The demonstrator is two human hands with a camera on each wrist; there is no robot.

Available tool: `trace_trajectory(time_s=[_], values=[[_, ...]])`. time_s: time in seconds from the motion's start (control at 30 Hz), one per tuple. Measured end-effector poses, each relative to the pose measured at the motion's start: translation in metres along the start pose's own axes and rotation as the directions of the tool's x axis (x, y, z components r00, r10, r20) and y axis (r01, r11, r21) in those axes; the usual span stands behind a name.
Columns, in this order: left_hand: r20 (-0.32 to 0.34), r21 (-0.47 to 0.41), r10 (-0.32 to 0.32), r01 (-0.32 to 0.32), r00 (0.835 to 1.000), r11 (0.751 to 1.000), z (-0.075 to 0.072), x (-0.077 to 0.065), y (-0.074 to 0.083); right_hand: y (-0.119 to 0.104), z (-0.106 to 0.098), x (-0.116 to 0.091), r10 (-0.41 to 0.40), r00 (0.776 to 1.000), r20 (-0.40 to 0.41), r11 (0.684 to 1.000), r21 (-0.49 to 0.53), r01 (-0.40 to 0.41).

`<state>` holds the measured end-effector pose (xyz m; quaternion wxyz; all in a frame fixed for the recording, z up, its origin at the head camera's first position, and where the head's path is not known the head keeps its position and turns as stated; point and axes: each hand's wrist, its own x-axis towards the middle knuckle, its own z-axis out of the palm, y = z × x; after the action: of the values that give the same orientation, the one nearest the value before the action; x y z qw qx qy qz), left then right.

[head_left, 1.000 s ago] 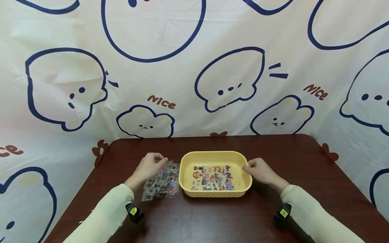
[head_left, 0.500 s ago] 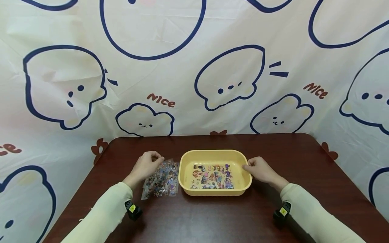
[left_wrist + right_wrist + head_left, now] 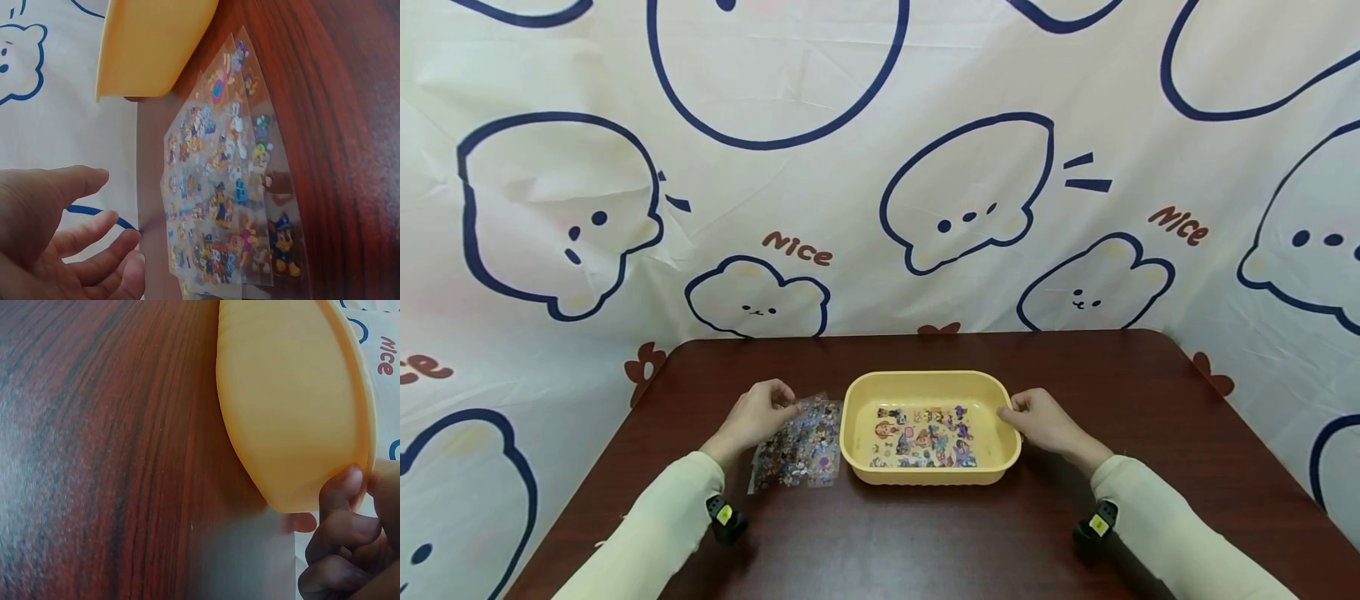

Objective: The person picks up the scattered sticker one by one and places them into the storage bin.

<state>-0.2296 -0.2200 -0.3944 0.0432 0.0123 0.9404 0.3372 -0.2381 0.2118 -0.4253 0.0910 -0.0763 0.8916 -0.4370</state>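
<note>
Several clear sticker sheets point(image 3: 801, 446) with small colourful cartoon figures lie in an overlapping pile on the table, just left of the yellow plastic basin point(image 3: 928, 477). My left hand point(image 3: 754, 419) hovers at the pile's upper left side. In the left wrist view its thumb and fingers point(image 3: 94, 226) are loosely bent and apart, with nothing between them, beside the sheets point(image 3: 206, 200). At the basin's right end, my right hand point(image 3: 1045, 422) pinches the rim between thumb and forefinger; the right wrist view shows this grip on the basin wall point(image 3: 294, 406). Inside the basin lies another sticker sheet point(image 3: 925, 437).
The dark brown wooden table point(image 3: 880, 542) has a glossy surface. Behind it and at the sides hangs a white cloth point(image 3: 865, 200) printed with blue-outlined bears. Each forearm wears a black wrist camera, as on the left wrist point(image 3: 727, 520).
My left hand has shifted slightly left over the sheet pile, and the gap between its thumb and fingers has widened. The right hand keeps its grip on the basin, which stays in place.
</note>
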Motion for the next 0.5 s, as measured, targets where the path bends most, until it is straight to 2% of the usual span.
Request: trace_trajectory(time_s=[0.3, 0.5], values=[[0.025, 0.025, -0.001, 0.0, 1.0, 1.0, 0.0, 0.001, -0.007, 0.002, 0.0, 0.001, -0.009, 1.0, -0.006, 1.0, 0.001, 0.009], [0.013, 0.075, 0.002, -0.003, 1.0, 0.997, 0.001, 0.003, -0.011, 0.002, 0.001, 0.001, -0.006, 1.0, -0.006, 1.0, 0.001, 0.006]])
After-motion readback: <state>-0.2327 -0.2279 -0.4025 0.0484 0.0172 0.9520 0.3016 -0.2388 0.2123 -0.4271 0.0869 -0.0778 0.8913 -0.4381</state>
